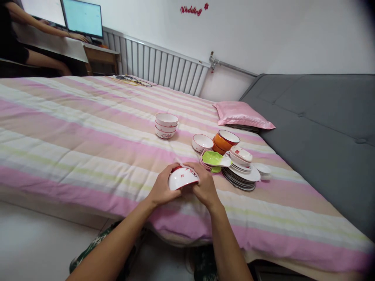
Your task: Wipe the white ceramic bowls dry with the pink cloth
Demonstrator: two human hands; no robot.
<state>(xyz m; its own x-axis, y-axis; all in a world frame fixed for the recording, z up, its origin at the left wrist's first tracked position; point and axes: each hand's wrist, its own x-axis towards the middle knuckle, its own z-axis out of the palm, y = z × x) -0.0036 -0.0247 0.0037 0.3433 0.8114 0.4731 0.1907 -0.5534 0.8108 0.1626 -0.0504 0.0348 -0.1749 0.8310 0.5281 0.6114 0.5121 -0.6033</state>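
Note:
Both my hands hold one white bowl with red markings point(183, 177), tipped so its underside faces me, just above the striped bedspread point(88, 132). My left hand point(162, 188) wraps its left side and my right hand point(205, 185) grips its right side. Right of my hands lie a green leaf-shaped dish point(215, 158) and a stack of flat plates point(241, 177) with small white dishes on top point(240, 155). Behind them sit an orange bowl stack point(225, 141), a single white bowl point(202, 142) and a stack of three white bowls point(166, 125).
A pink pillow point(243, 115) lies at the bed's far right, beside a grey sofa point(322, 128). A radiator point(158, 66) lines the wall. At the far left another person sits at a desk with monitors point(82, 17). Cables lie at the bed's far edge point(131, 80).

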